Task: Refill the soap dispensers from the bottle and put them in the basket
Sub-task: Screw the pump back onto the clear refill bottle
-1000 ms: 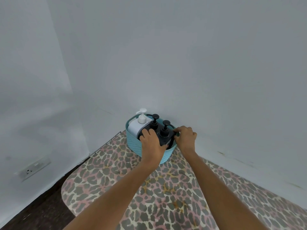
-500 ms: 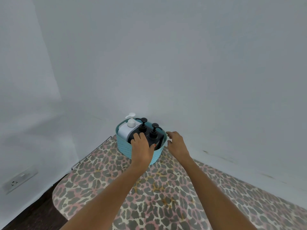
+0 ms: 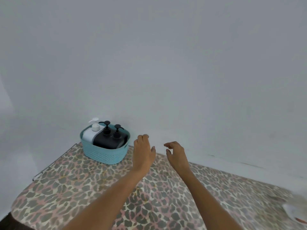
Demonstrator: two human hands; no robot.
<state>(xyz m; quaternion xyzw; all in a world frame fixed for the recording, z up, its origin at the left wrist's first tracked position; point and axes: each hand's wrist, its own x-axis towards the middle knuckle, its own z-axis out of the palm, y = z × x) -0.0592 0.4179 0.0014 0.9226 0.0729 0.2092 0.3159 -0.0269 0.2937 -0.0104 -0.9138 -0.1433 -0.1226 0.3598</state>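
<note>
Standing at ten o'clock from my hands, the teal basket (image 3: 106, 155) holds one white soap dispenser (image 3: 90, 135) and two black soap dispensers (image 3: 110, 140), all upright; no label or writing is legible on any of them. My left hand (image 3: 143, 151) hovers just right of the basket, fingers loosely spread, holding nothing. My right hand (image 3: 177, 152) is half-curled, empty. Leopard-print table (image 3: 99, 188) surface lies bare toward six o'clock; the basket sits near the far edge, by the wall (image 3: 166, 63).
</note>
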